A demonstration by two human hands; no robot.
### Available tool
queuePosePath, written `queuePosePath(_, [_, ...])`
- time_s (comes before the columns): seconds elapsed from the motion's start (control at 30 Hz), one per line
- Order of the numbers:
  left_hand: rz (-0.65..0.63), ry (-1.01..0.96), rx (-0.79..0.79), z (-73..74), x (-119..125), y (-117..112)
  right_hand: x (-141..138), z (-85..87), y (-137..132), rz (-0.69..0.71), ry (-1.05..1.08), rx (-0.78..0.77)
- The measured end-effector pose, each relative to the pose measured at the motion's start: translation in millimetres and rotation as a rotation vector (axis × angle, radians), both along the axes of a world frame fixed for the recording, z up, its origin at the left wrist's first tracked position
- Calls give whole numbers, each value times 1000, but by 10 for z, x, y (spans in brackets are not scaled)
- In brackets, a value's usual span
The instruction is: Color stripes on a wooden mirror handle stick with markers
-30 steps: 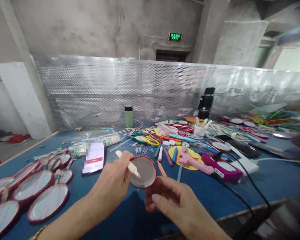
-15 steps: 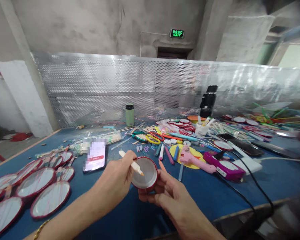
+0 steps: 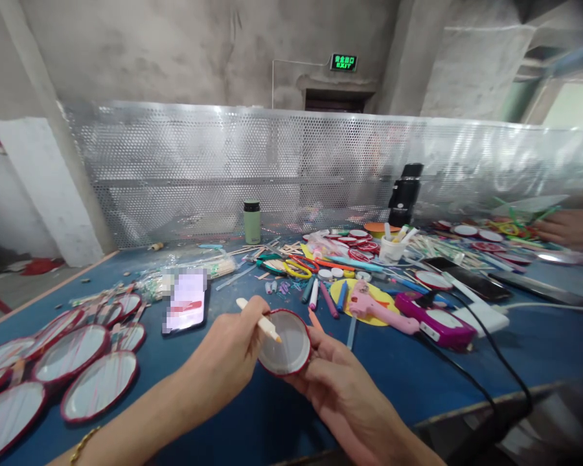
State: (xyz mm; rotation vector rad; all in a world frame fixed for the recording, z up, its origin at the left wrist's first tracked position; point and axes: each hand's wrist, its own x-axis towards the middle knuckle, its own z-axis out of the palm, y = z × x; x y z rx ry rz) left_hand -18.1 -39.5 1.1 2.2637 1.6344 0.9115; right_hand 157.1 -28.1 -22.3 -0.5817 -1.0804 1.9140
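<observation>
My left hand [image 3: 240,336] is closed around a cream-white marker [image 3: 258,320], its orange tip pointing down over a round jar lid [image 3: 286,346]. The lid has a dark red rim and a greyish inside facing me, and it is tilted. My right hand [image 3: 333,369] grips the lid by its right and lower edge. Whether the marker tip touches the lid I cannot tell. An orange pen-like thing [image 3: 314,319] shows just beyond my right hand, its lower part hidden.
Several red-rimmed lids [image 3: 100,386] lie at the left beside a lit phone [image 3: 187,301]. Markers [image 3: 329,301], scissors [image 3: 304,265], a pink glue gun [image 3: 381,307] and a purple device [image 3: 432,320] with cables lie ahead and right. Another person's hand [image 3: 571,230] is at far right.
The lid and both hands have shifted slightly right, and the lid is turned a little. My right hand's fingers have moved further behind it. Another person's hand has come into view at far right.
</observation>
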Motion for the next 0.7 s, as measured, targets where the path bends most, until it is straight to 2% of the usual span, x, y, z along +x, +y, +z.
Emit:
queuePosePath(0.3, [40,28,28,4,-9,29,27,19,-57,27,-3,31])
queuePosePath(0.7, [13,11,2,-1,6,27,31,19,-44,27,-12,30])
